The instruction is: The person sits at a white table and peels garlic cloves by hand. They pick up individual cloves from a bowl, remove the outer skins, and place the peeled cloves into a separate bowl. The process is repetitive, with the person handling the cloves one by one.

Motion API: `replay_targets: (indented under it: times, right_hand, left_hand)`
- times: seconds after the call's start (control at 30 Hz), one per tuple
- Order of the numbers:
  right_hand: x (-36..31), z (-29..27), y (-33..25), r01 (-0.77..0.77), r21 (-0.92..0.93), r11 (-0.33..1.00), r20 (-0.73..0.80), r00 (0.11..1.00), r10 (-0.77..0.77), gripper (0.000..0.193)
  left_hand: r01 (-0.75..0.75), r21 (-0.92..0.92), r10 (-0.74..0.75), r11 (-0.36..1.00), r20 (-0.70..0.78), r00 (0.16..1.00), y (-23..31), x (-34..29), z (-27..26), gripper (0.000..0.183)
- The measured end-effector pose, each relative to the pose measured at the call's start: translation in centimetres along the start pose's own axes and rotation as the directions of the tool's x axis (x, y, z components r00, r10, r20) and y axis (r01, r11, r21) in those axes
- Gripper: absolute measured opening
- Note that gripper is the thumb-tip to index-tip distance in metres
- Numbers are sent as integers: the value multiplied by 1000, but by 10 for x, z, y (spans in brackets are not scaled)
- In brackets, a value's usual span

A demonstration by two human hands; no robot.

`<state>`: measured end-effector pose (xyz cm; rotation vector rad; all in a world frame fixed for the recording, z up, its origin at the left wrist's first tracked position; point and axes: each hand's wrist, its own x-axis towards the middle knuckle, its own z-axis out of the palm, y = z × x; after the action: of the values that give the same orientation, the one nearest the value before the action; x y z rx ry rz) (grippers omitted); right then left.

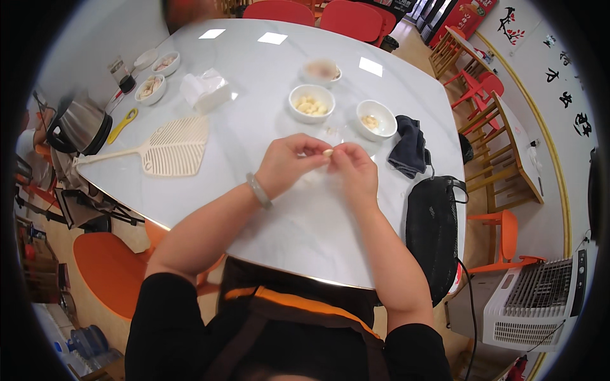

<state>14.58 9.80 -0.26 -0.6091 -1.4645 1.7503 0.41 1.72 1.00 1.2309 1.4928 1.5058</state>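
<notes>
A small pale garlic clove (328, 153) is pinched between the fingertips of my left hand (289, 164) and my right hand (356, 170), above the white marble-patterned table (305, 235). A grey bracelet circles my left wrist. Just beyond my hands stands a white bowl (294, 109) of several peeled cloves. To its right, another white bowl (387, 131) holds a few pale pieces. A third bowl (337, 77) sits farther back; a blurred shape hides much of its content. Thin pale scraps lie on the tabletop near my fingers.
A dark cloth (408, 147) and a black mesh bag (432, 232) lie at the right. To the left are a cream fly swatter (175, 147), a yellow-handled peeler (122, 125), a tissue pack (205, 90), a steel kettle (81, 124), small bowls (151, 100) and a glass (122, 76).
</notes>
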Motion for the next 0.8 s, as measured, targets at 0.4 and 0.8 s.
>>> replay_targets:
  times: [0.4, 0.8]
  right_hand:
    - [-9, -1, 4, 316, -619, 719, 13, 919, -393, 9]
    - [-6, -1, -15, 369, -628, 685, 197, 927, -319, 6]
  left_hand:
    - [-296, 432, 300, 852, 62, 952, -14, -4, 5, 17]
    - [-378, 432, 323, 819, 198, 925, 6, 2, -14, 18]
